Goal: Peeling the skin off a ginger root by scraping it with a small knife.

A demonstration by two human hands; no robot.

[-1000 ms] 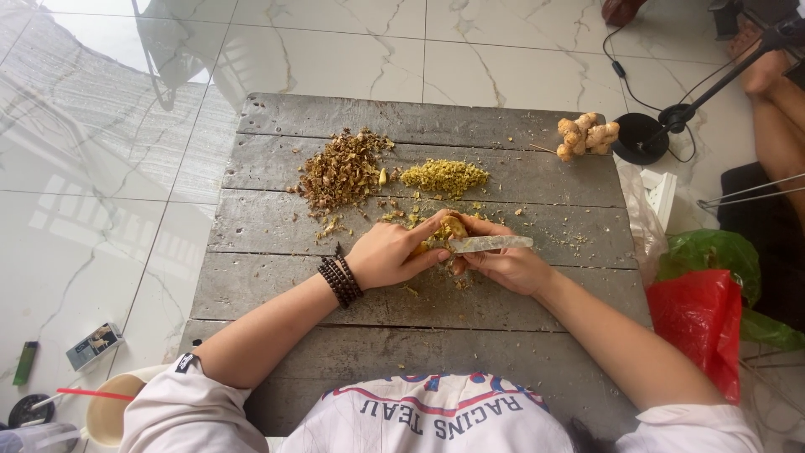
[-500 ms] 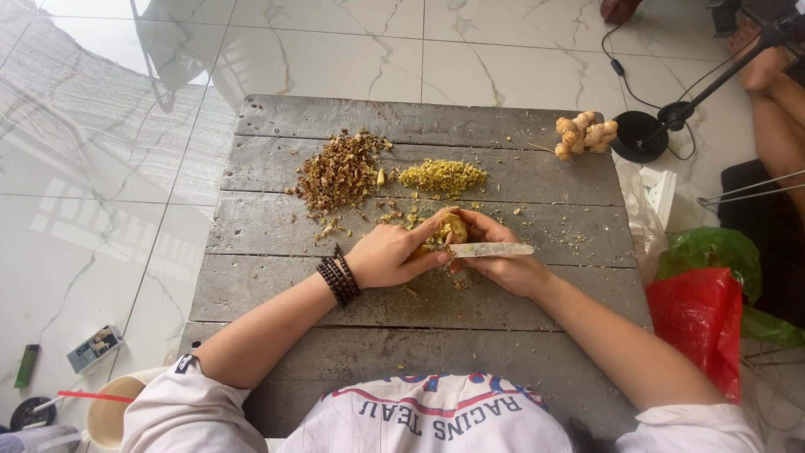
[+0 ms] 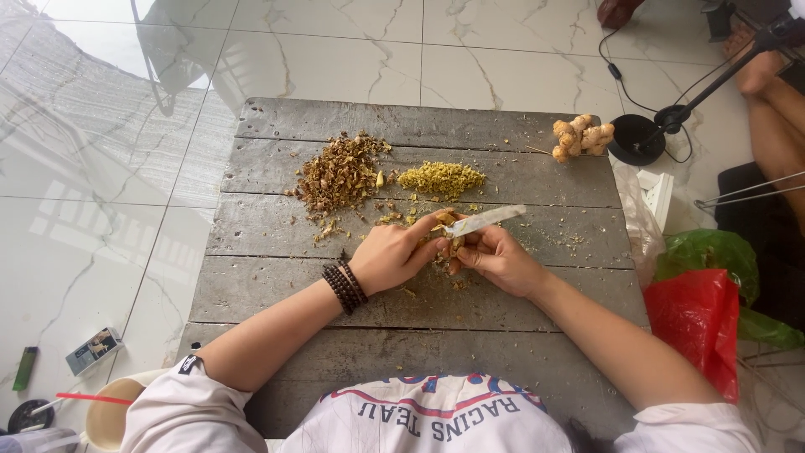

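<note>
My left hand (image 3: 392, 254), with a dark bead bracelet on the wrist, grips a small piece of ginger root (image 3: 444, 237) over the middle of a grey wooden board (image 3: 277, 231). My right hand (image 3: 496, 257) holds a knife (image 3: 486, 220) whose pale blade points right and up, its edge against the root. A brown heap of peelings (image 3: 340, 174) lies at the back left of the board. Beside it is a smaller yellow-green heap of chopped bits (image 3: 440, 179). A whole knobbly ginger root (image 3: 581, 138) sits at the back right corner.
Red (image 3: 694, 323) and green (image 3: 713, 256) plastic bags lie right of the board. A black stand base (image 3: 636, 139) with cables rests on the tile floor behind. Another person's leg (image 3: 776, 109) is at far right. A lighter, a small box and a cup sit at lower left.
The knife blade has tilted up and swung to the right, away from the board. Both hands stay together on the root at the same spot.
</note>
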